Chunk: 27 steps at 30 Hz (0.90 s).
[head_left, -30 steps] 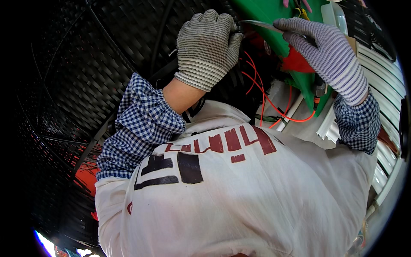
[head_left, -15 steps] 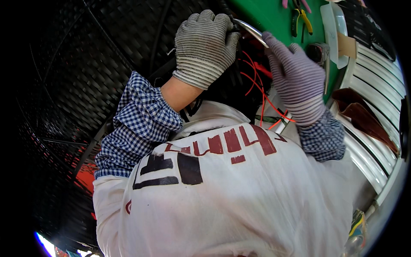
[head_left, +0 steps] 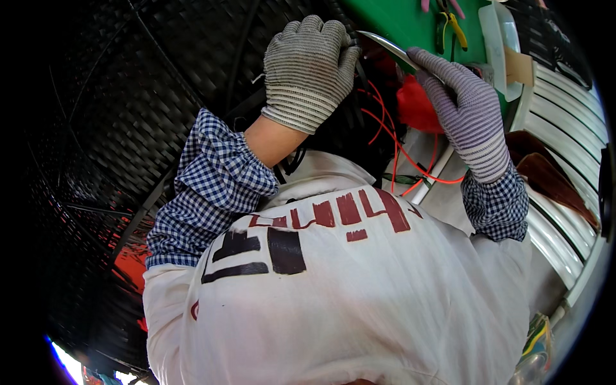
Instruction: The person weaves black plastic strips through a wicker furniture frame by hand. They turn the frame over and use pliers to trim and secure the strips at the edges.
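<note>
Both my hands wear striped knit gloves. My left hand is closed at the edge of a large black woven wicker piece, its curled fingertips hidden from view. Dark strand shows beside its thumb and forefinger. To the right, my right hand pinches the end of a slim, curved, silvery metal tool. The tool's other end reaches toward the wicker beside my left thumb; its tip is hard to make out. Thin red cords hang below the tool, near a red cloth-like thing.
A green surface lies at the top, with yellow-and-black pliers on it. Beside them stands a translucent plastic tray with a tan block. White slats and a folded brown piece are at right.
My right hand has moved right, away from my left, drawing the metal tool along. More of the red cloth-like thing shows. The left hand has barely shifted.
</note>
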Tool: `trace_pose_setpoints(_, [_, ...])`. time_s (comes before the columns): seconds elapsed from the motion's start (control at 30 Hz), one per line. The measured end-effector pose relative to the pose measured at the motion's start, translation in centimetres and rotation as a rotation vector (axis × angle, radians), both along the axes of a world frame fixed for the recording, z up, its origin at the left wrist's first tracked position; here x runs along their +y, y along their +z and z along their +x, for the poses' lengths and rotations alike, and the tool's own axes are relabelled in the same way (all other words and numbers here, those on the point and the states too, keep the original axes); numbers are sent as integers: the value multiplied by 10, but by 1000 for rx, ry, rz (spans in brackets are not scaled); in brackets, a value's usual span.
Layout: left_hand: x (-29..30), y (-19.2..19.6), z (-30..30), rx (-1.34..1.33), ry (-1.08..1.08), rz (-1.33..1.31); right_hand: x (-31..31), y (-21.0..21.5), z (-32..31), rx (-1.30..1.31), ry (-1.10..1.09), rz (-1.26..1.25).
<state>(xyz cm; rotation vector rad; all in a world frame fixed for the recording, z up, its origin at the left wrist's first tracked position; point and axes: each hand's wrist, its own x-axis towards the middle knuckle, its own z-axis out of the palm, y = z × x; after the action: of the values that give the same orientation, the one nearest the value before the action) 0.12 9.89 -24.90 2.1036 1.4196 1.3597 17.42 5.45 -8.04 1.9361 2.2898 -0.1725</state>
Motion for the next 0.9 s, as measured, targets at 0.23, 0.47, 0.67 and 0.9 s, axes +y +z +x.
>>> trace_pose_setpoints(0.23, [6, -3, -1, 16, 15, -12, 20, 1, -4, -74, 19, -84])
trace_pose_setpoints(0.47, [3, 0, 5, 20, 7, 5, 34, 14, 2, -45, 112, -104])
trace_pose_setpoints(0.67, [-3, 0, 6, 26, -4, 20, 2, -4, -8, -127, 47, 13])
trace_pose_setpoints(0.9, [-13, 6, 9, 41, -20, 56, -43, -55, -10, -17, -43, 392])
